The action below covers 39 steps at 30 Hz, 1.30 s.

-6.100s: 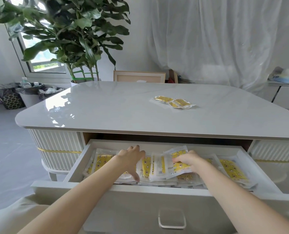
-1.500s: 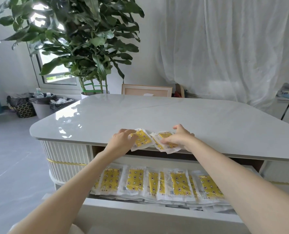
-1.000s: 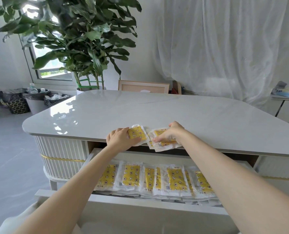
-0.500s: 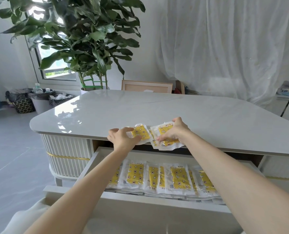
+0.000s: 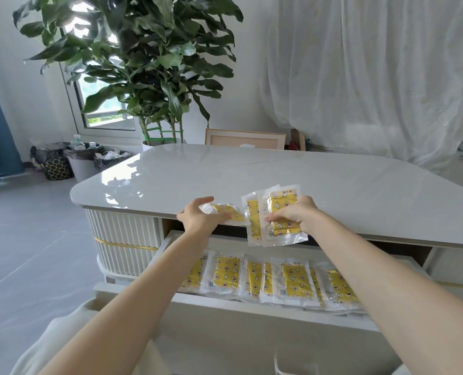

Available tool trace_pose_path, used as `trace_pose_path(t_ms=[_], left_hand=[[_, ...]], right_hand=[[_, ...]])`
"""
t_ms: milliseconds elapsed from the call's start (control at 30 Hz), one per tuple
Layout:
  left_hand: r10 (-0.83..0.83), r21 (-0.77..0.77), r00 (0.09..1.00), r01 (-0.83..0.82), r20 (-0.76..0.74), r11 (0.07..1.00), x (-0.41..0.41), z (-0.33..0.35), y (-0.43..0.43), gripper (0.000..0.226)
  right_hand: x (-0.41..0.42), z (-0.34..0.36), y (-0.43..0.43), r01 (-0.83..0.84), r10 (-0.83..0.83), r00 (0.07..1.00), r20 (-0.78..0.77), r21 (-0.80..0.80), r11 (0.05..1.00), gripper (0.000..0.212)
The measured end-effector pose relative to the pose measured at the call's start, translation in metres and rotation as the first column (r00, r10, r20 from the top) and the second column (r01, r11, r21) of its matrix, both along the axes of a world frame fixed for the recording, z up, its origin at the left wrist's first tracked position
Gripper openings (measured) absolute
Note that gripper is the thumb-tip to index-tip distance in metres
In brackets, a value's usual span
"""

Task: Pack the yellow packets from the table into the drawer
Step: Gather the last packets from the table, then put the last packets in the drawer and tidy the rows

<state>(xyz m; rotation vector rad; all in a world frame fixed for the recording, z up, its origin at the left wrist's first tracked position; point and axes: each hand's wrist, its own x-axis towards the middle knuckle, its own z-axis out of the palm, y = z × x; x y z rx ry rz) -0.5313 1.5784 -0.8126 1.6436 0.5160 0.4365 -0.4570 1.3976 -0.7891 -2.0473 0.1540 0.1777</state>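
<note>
I judge the task nearly done: a row of packets (image 5: 295, 277) fills the drawer (image 5: 252, 304), lying flat, long axes running front to back. My right hand (image 5: 296, 212) pinches 2 upright over the counter (image 5: 252, 171) edge; my left hand (image 5: 200, 217) grips 1 lying crosswise.

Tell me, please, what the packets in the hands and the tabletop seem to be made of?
Packets in the right hand and the left hand: the packets look like thin clear plastic film around a yellow printed insert; the edges are see-through, glossy and crinkled. Tabletop: a hard, polished pale grey slab, perhaps stone, sintered stone or glass; it mirrors the window and leaves sharply.
</note>
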Motion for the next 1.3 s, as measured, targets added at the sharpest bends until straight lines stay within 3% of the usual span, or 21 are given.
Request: trace_pose_path(t_ms=[100, 200, 300, 367, 500, 600, 700, 800, 967, 1133, 1200, 1300], left_hand=[[0.005, -0.051, 1.0, -0.005, 0.004, 0.999, -0.004, 0.0, 0.005, 0.06], [-0.112, -0.18, 0.994, 0.112, 0.01, 0.977, -0.005, 0.0, 0.017, 0.056], [-0.277, -0.301, 0.961, 0.261, -0.011, 0.917, -0.011, 0.006, 0.031, 0.057], [-0.378, -0.277, 0.923, 0.346, -0.069, 0.896, -0.015, 0.009, 0.041, 0.055], [-0.506, -0.169, 0.834, 0.478, -0.221, 0.862, -0.023, 0.01, 0.063, 0.045], [-0.545, -0.089, 0.752, 0.555, -0.371, 0.827, -0.026, 0.007, 0.073, 0.04], [-0.459, 0.054, 0.7, 0.577, -0.548, 0.815, -0.026, -0.005, 0.07, 0.041], [-0.345, 0.122, 0.727, 0.505, -0.594, 0.855, -0.018, -0.022, 0.068, 0.044], [-0.348, -0.028, 0.654, 0.447, -0.672, 0.894, 0.001, -0.047, 0.074, 0.049], [-0.276, -0.112, 0.703, 0.271, -0.655, 0.956, 0.016, -0.066, 0.082, 0.047], [-0.205, -0.044, 0.707, 0.24, -0.677, 0.97, 0.02, -0.073, 0.083, 0.048], [-0.053, 0.252, 0.688, 0.335, -0.724, 0.908, 0.02, -0.08, 0.08, 0.059]], right_hand=[[-0.001, -0.005, -0.001, -0.091, 0.093, 0.995, -0.028, 0.073, 0.993, 0.09], [-0.012, -0.002, -0.001, -0.167, 0.174, 0.984, -0.044, 0.133, 0.977, 0.06], [-0.02, -0.002, -0.003, -0.224, 0.237, 0.969, -0.067, 0.152, 0.963, 0.062], [-0.024, -0.004, -0.006, -0.279, 0.296, 0.946, -0.132, 0.137, 0.951, 0.074], [-0.029, -0.008, -0.014, -0.44, 0.437, 0.86, -0.263, 0.051, 0.897, 0.049], [-0.033, -0.016, -0.015, -0.541, 0.486, 0.802, -0.348, -0.079, 0.837, 0.047], [-0.035, -0.028, -0.014, -0.564, 0.47, 0.788, -0.399, -0.16, 0.81, 0.042], [-0.031, -0.042, -0.013, -0.481, 0.399, 0.841, -0.366, -0.169, 0.86, 0.048], [-0.017, -0.067, -0.018, -0.295, 0.263, 0.916, -0.304, -0.064, 0.953, 0.041], [-0.009, -0.083, -0.023, -0.216, 0.241, 0.887, -0.393, 0.109, 0.97, 0.011], [-0.007, -0.087, -0.023, -0.156, 0.233, 0.868, -0.439, 0.203, 0.967, 0.007], [-0.004, -0.094, -0.018, -0.115, 0.217, 0.867, -0.449, 0.243, 0.963, 0.005]])
